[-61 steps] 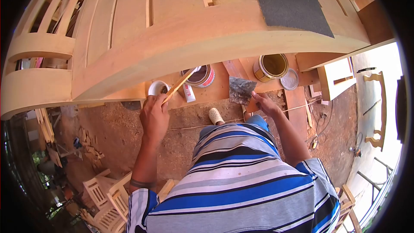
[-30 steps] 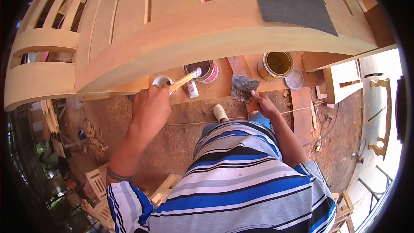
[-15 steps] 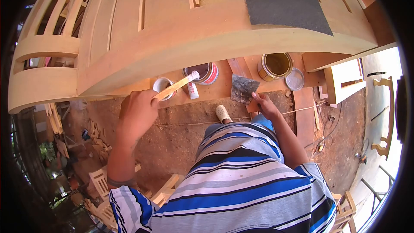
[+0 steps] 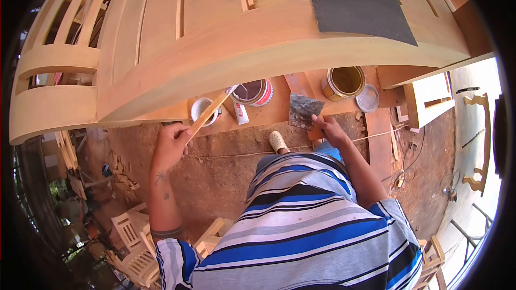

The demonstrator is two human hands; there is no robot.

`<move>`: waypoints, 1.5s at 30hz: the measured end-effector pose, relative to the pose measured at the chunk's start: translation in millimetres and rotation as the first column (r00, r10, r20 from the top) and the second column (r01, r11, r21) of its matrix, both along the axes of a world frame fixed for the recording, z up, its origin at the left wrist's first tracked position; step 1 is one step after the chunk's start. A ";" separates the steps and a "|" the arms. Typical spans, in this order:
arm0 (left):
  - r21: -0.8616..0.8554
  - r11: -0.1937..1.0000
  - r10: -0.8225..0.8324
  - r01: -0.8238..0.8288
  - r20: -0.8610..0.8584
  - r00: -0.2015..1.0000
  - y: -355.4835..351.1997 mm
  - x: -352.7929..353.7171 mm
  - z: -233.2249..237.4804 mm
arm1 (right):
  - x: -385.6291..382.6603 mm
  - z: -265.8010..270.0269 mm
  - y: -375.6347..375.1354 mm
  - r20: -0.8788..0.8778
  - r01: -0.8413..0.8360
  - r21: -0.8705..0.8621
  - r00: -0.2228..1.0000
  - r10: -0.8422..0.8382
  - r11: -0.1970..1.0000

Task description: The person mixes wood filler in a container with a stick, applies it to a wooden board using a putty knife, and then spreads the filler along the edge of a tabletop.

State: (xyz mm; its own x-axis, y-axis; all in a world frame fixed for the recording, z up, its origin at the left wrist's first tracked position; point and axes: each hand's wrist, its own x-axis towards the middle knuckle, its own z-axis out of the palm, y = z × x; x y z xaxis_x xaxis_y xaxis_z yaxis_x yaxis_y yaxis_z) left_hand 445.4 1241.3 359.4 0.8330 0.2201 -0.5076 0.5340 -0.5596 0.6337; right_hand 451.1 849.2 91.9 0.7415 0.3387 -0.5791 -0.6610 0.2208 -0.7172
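Note:
My left hand [image 4: 173, 147] is closed round the lower end of a flat wooden stick [image 4: 207, 114]. The stick slants up to the right, its whitish tip near the rim of an open can with a red label [image 4: 265, 94]. Under the stick sits a white tub [image 4: 195, 108], beside a white and red tube [image 4: 241, 113]. Between the thumb and fingers of my right hand [image 4: 331, 131] is a thin, square dark plate [image 4: 305, 110] with grey smears. Above both hands runs the curved edge of a pale wooden bench [image 4: 226, 63].
A black sheet [image 4: 360, 5] lies on the bench. Below it stand an open gold can [image 4: 331, 93] and a round clear lid [image 4: 367, 98]. Cables [image 4: 411, 169] cross the dirt floor at the right. Wooden chairs [image 4: 129, 231] stand at the lower left.
My left hand has moved slightly down and turned, so the stick stands steeper and its tip has shifted a little left. My right hand and the plate are nearly unchanged.

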 end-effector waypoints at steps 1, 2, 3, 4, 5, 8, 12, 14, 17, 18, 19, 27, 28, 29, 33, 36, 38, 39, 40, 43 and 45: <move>-0.002 1.000 0.002 -0.002 0.006 1.000 0.2 -0.2 1.7 | -0.1 -2.8 -0.8 0.014 -0.002 -0.002 1.000 0.002 1.000; -0.003 1.000 0.002 -0.002 0.012 1.000 0.4 -0.3 3.3 | 0.2 -6.1 -1.5 0.008 -0.012 -0.008 1.000 0.012 1.000; -0.004 1.000 0.002 -0.002 0.017 1.000 0.8 -0.4 3.8 | 1.0 -8.7 -1.9 0.002 -0.021 -0.013 1.000 0.021 1.000; -0.022 1.000 0.000 0.000 0.013 1.000 2.4 -0.6 2.5 | 1.1 -11.2 -2.4 -0.003 -0.029 -0.017 1.000 0.029 0.999; -0.040 0.999 -0.003 0.003 0.009 1.000 4.7 -0.8 -0.1 | 0.2 -13.7 -2.9 -0.026 -0.013 -0.001 1.000 0.013 1.000; -0.069 0.997 0.020 -0.021 -0.012 1.000 5.1 -1.5 -9.4 | 0.7 -7.4 -1.7 -0.098 0.007 0.018 0.995 -0.006 1.000; -0.092 0.995 0.037 -0.036 0.013 0.999 1.4 -4.1 -27.5 | 2.1 -8.4 0.4 -0.108 0.026 0.002 0.994 -0.025 1.000; -0.058 0.998 0.025 -0.024 0.020 0.999 -5.0 -4.5 -30.4 | 1.3 -5.8 2.8 -0.081 0.041 -0.013 0.996 -0.042 0.999; 0.079 0.992 -0.105 0.101 0.040 0.994 -2.8 -2.6 -39.7 | 0.3 -6.8 4.2 -0.043 0.040 -0.052 0.998 -0.042 0.998; 0.165 0.972 -0.180 0.169 0.056 0.982 -3.1 0.9 -39.9 | -0.6 -7.9 5.5 -0.021 0.051 -0.048 0.998 -0.052 0.998; 0.250 0.941 -0.254 0.230 0.066 0.965 -4.9 5.6 -39.2 | -0.3 -8.7 5.8 0.003 0.061 -0.045 0.998 -0.061 0.997; 0.526 0.728 -0.427 0.439 -0.154 0.891 -29.1 54.2 -4.6 | 0.8 -25.4 -0.5 -0.056 0.044 0.061 0.998 -0.041 0.997; 0.537 0.715 -0.437 0.447 -0.156 0.886 -30.8 56.1 -0.6 | 1.1 -25.8 -0.3 -0.036 0.053 0.071 0.998 -0.051 0.996; 0.549 0.700 -0.448 0.456 -0.159 0.880 -32.8 57.9 3.7 | 0.4 -26.1 0.0 -0.028 0.062 0.088 0.998 -0.059 0.994; 0.599 0.669 -0.475 0.440 -0.111 0.873 -38.3 56.3 17.0 | 0.0 -17.5 0.7 -0.041 0.074 0.100 0.997 -0.071 0.992; 0.597 0.649 -0.443 0.471 -0.206 0.872 -41.1 58.4 23.8 | 1.2 -19.5 0.6 -0.070 0.067 0.084 0.996 -0.061 0.994; 0.589 0.658 -0.445 0.469 -0.198 0.873 -43.7 57.1 28.5 | 1.6 -21.2 0.1 -0.070 0.069 0.084 0.996 -0.063 0.994; 0.585 0.662 -0.447 0.469 -0.194 0.873 -45.1 55.9 31.0 | 1.2 -18.4 0.1 -0.063 0.073 0.088 0.996 -0.067 0.993; 0.592 0.650 -0.443 0.476 -0.214 0.871 -46.6 55.5 33.7 | 1.2 -15.4 0.3 -0.057 0.077 0.092 0.996 -0.072 0.993; 0.621 0.611 -0.441 0.491 -0.249 0.863 -50.7 51.6 40.3 | 1.1 -13.2 0.3 -0.058 0.066 0.094 0.996 -0.060 0.993; 0.654 0.578 -0.459 0.488 -0.234 0.857 -53.0 44.3 44.3 | 1.8 -12.7 0.5 -0.060 0.064 0.085 0.996 -0.059 0.994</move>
